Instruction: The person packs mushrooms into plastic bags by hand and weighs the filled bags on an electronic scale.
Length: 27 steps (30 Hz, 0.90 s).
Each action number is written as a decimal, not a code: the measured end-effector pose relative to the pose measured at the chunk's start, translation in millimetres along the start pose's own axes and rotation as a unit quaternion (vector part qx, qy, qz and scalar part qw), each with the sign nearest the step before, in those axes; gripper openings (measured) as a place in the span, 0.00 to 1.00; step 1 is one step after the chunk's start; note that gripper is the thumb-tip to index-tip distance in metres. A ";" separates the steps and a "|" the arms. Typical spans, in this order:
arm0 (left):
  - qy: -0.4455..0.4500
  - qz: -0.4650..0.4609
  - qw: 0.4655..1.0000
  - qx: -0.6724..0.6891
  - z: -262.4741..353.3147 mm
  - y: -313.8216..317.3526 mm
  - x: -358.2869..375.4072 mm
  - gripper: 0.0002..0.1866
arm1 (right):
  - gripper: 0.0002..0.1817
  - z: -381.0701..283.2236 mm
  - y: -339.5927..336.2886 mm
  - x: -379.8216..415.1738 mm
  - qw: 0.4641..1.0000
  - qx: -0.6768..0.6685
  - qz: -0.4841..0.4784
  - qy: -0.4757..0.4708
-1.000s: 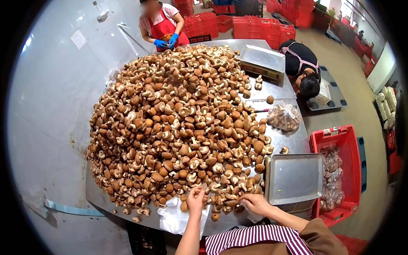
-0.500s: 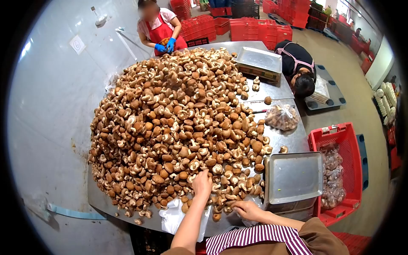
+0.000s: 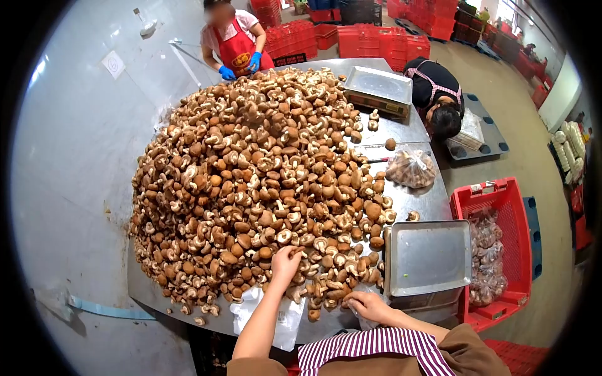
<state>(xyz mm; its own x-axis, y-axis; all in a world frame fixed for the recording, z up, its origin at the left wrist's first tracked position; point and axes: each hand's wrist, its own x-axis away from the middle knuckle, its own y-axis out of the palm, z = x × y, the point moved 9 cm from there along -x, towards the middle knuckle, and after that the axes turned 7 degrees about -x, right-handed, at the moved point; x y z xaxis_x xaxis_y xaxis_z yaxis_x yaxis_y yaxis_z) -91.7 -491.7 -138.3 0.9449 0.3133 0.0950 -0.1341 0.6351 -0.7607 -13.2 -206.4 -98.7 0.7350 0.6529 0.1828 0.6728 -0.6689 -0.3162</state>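
Note:
A large heap of brown-capped shiitake mushrooms (image 3: 251, 194) with pale stems covers much of the metal table. At the heap's near edge, my left hand (image 3: 286, 264) is closed, its fingers curled on a mushroom that they partly hide. My right hand (image 3: 369, 306) is low at the front edge, closed on a clear plastic bag (image 3: 370, 323) beside the nearest mushrooms; its fingertips are partly hard to make out. Below my left forearm, a white plastic bag (image 3: 288, 323) lies on the table edge.
A metal-topped scale (image 3: 430, 257) stands right of my right hand; another scale (image 3: 379, 85) is farther back. A filled bag of mushrooms (image 3: 411, 168) lies between them. A red crate (image 3: 519, 250) holds several filled bags. One person (image 3: 237, 47) in blue gloves stands across; another (image 3: 437, 88) bends at right.
My left hand has shifted slightly left and up within the mushrooms. My right hand has barely moved. The gloved person's hands have separated and lowered towards the heap. The view has shifted slightly.

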 end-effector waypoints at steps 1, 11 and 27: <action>-0.046 -0.020 0.993 0.105 -16.5 -1.1 12.6 0.13 | 0.13 3.6 3.4 2.9 1.000 -0.016 -0.008 0.002; -0.238 -0.089 0.684 0.684 -15.6 12.1 164.2 0.19 | 0.16 25.6 38.1 40.7 0.991 -0.001 -0.108 0.084; -0.207 -0.016 0.977 -0.047 -46.5 47.7 235.5 0.20 | 0.23 48.0 60.7 64.1 0.976 0.057 -0.152 0.144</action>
<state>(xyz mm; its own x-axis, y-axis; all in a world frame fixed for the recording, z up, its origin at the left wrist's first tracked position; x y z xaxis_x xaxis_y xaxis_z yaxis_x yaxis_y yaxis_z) 138.3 -420.4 -182.1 0.7442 0.5652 0.3560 -0.0597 0.5871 -0.8073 70.7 -188.1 -150.8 0.5075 0.6771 0.5328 0.8616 -0.4058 -0.3050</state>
